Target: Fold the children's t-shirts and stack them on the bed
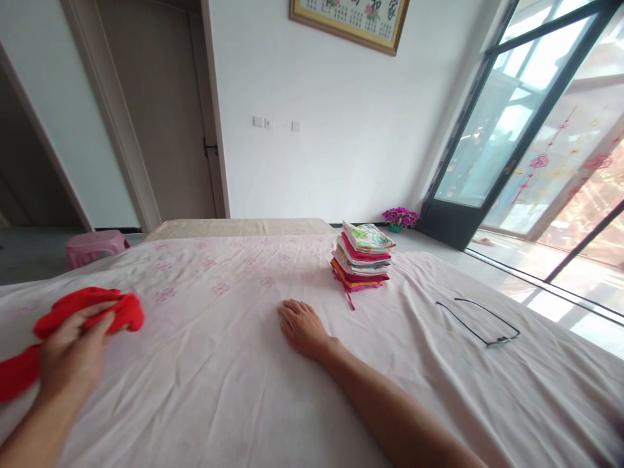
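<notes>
At the left, my left hand [78, 351] pinches a bunched bright red cloth [127, 311] between thumb and fingers. Part of the red fabric hangs behind the wrist toward the left edge of the view; I cannot tell what kind of piece it is. My right hand [303, 325] lies flat, palm down, with its fingers stretched out on the pale pink flowered bed sheet [219, 377]. Beyond that hand, to its right, stands a stack of folded cloths [363, 257] in white, pink, red and orange, with a red string dangling from its front.
Eyeglasses [494, 341] lie with temples unfolded on the sheet at the right. A pink plastic stool [96, 246] stands past the left side. Purple flowers [400, 218] in a green pot sit on the floor near a dark-framed glass door [468, 162]. A beige door [156, 110] is at the back left.
</notes>
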`<state>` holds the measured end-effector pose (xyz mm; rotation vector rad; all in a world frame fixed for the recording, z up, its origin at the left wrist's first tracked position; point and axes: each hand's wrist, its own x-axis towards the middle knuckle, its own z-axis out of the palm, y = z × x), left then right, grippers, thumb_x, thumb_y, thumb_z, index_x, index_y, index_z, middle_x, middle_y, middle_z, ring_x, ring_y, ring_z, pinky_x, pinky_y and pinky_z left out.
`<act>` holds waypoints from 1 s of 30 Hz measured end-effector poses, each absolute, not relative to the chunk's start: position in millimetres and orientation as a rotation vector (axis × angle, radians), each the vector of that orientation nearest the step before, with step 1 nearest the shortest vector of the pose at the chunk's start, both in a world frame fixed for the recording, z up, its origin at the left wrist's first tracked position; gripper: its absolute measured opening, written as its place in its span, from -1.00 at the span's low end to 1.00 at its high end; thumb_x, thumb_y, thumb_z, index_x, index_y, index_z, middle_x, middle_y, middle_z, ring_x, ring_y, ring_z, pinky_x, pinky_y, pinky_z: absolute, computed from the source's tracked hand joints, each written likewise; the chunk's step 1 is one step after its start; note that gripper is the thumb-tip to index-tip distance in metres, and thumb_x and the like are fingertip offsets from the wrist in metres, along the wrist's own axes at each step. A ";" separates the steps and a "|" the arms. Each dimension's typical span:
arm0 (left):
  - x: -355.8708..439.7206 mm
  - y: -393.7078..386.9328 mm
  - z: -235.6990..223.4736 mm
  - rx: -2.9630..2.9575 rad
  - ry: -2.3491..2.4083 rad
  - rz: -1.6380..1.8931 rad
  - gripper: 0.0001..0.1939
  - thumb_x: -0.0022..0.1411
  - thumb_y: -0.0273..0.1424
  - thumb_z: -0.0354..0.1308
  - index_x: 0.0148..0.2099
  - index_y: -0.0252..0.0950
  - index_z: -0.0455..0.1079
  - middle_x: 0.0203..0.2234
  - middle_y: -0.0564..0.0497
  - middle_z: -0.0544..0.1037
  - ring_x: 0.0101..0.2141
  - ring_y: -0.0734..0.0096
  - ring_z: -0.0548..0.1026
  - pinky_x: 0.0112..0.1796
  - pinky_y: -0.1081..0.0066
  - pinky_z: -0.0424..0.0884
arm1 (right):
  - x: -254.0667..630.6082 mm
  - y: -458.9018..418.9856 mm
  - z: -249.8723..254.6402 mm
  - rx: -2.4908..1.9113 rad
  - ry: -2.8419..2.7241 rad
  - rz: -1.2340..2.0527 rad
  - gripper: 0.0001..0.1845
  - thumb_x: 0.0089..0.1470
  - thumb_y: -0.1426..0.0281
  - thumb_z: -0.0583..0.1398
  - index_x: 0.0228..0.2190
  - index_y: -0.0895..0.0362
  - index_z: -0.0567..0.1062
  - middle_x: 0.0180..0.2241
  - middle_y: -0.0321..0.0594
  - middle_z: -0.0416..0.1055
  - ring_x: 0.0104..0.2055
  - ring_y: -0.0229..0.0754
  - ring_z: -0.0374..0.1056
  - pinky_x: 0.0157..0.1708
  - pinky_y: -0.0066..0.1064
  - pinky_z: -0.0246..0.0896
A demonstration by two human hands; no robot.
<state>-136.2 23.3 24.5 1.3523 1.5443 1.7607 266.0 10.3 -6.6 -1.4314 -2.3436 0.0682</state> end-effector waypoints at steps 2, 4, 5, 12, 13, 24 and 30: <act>-103.0 18.1 36.5 1.269 1.317 1.592 -0.53 0.00 -0.07 0.31 -0.07 -0.16 0.43 -0.05 0.02 0.58 -0.19 0.18 0.59 -0.27 0.24 0.61 | 267.0 10.5 -6.0 -1.426 -2.343 0.081 -0.58 0.24 0.37 0.10 0.12 0.08 0.41 0.19 -0.09 0.31 0.23 -0.07 0.19 0.25 -0.19 0.01; -71.9 9.8 45.6 1.379 1.130 1.242 -0.43 0.01 -0.10 0.35 0.04 -0.23 0.44 -0.02 -0.10 0.58 -0.12 0.12 0.59 -0.15 0.24 0.58 | 268.2 11.4 -6.2 -1.423 -2.344 0.094 -0.58 0.24 0.37 0.11 0.12 0.08 0.40 0.20 -0.10 0.31 0.23 -0.08 0.19 0.26 -0.20 0.00; -59.7 6.6 46.8 1.434 1.080 1.133 -0.43 0.06 -0.09 0.31 0.07 -0.26 0.43 -0.03 -0.14 0.59 -0.10 0.10 0.58 -0.10 0.22 0.56 | 268.8 12.1 -6.6 -1.422 -2.343 0.102 -0.58 0.24 0.36 0.11 0.12 0.08 0.40 0.20 -0.10 0.31 0.23 -0.08 0.19 0.26 -0.21 0.00; -67.0 25.8 -14.4 1.960 1.670 1.191 -0.50 0.22 -0.01 0.04 0.03 -0.21 0.47 -0.02 -0.10 0.58 0.02 0.09 0.52 0.10 0.13 0.38 | 270.3 14.7 -8.0 -1.431 -2.331 0.112 -0.61 0.31 0.31 0.06 0.11 0.07 0.42 0.19 -0.10 0.33 0.22 -0.10 0.21 0.23 -0.23 0.03; -74.7 30.8 -25.3 2.048 1.725 1.169 -0.47 0.22 -0.01 0.02 0.05 -0.23 0.45 0.01 -0.13 0.56 0.04 0.08 0.50 0.13 0.12 0.35 | 270.3 14.3 -7.6 -1.431 -2.333 0.112 -0.62 0.31 0.31 0.05 0.11 0.07 0.42 0.18 -0.11 0.33 0.22 -0.10 0.21 0.23 -0.24 0.02; -82.8 32.1 -41.0 2.147 1.695 1.019 -0.73 0.23 -0.18 -0.01 -0.15 -0.16 0.42 -0.16 -0.01 0.62 -0.14 0.26 0.57 -0.08 0.36 0.43 | 269.8 16.0 -10.6 -1.427 -2.335 0.102 -0.60 0.28 0.35 0.09 0.12 0.07 0.41 0.19 -0.11 0.32 0.23 -0.09 0.20 0.24 -0.23 0.02; -84.0 24.3 -30.5 1.931 1.813 1.191 -0.68 0.24 -0.10 -0.03 -0.13 -0.14 0.40 -0.21 0.03 0.63 -0.18 0.27 0.59 -0.16 0.39 0.45 | 269.0 15.7 -5.8 -1.330 -2.322 0.181 -0.67 0.29 0.36 0.08 0.01 0.06 0.51 0.12 -0.15 0.42 0.16 -0.12 0.30 0.19 -0.26 0.09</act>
